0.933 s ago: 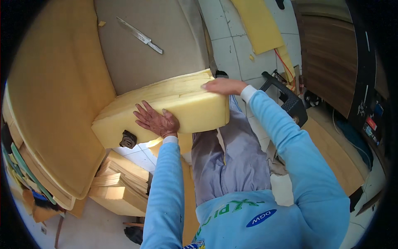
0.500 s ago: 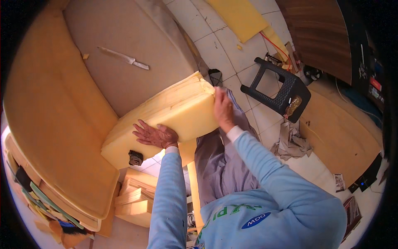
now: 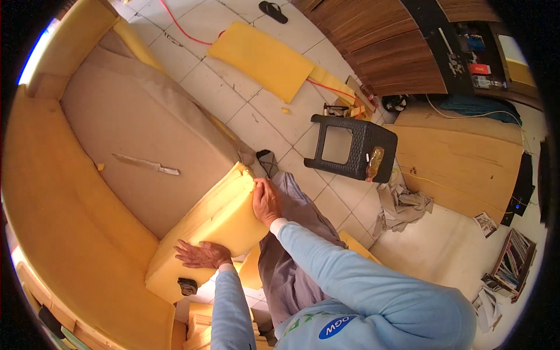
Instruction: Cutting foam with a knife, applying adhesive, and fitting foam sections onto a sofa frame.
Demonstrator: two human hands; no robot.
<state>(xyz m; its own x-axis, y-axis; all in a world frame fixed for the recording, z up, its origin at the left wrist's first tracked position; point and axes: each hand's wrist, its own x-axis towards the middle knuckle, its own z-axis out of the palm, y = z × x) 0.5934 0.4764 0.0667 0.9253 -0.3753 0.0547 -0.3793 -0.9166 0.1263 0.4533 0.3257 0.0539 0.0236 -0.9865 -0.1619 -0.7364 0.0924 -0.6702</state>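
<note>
I had the yellow foam block (image 3: 219, 221) at eight o'clock in my view — likely light and squashy, best held broad-palmed. The left hand (image 3: 202, 255) lay open against it; the right hand (image 3: 266, 202) curled at its two-o'clock end, grip unclear to me.

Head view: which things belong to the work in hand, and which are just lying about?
Likely in the work:
Yellow foam block: left hand and right hand both on it
Knife on the beige seat, perhaps

Likely just lying about:
Black sandal
Black stool
Crumpled cloth
</note>
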